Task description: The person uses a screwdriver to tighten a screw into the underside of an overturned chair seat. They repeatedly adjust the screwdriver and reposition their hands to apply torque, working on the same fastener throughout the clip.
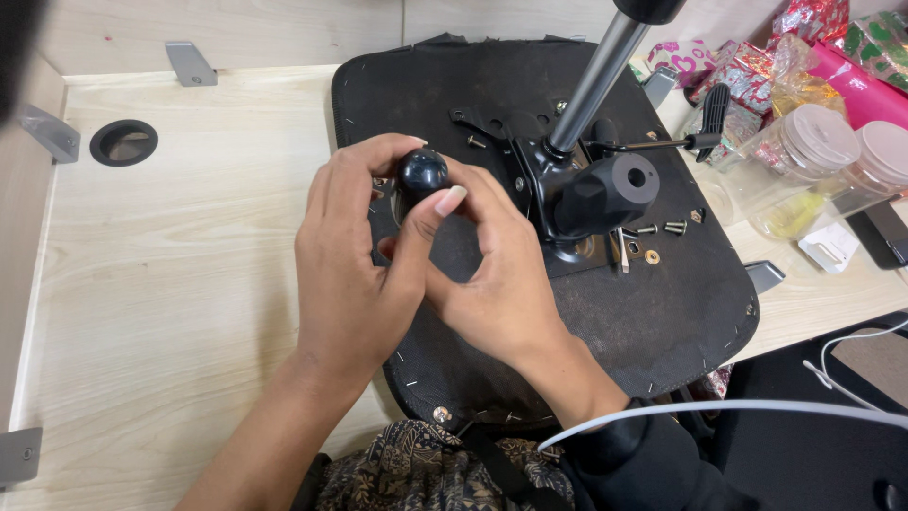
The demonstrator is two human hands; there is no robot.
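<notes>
An upturned black chair seat (pixel 662 312) lies on the pale wooden table (pixel 170 265), its metal mechanism plate (pixel 530 180) and grey gas-lift column (pixel 596 80) pointing up. My left hand (pixel 355 274) and my right hand (pixel 492 274) meet over the seat's left part. Both pinch a small round black knob (pixel 422 172), with the left fingers curled over it and the right thumb against its side. A thick black cylindrical handle (pixel 610 189) sticks out of the mechanism just right of my hands.
Loose screws (pixel 662 228) and a washer lie on the seat right of the mechanism. A black lever rod (pixel 662 144) points right. Clear plastic jars (pixel 813 151) and shiny wrapped packets (pixel 804 47) crowd the right. A round cable hole (pixel 124 142) sits at the far left.
</notes>
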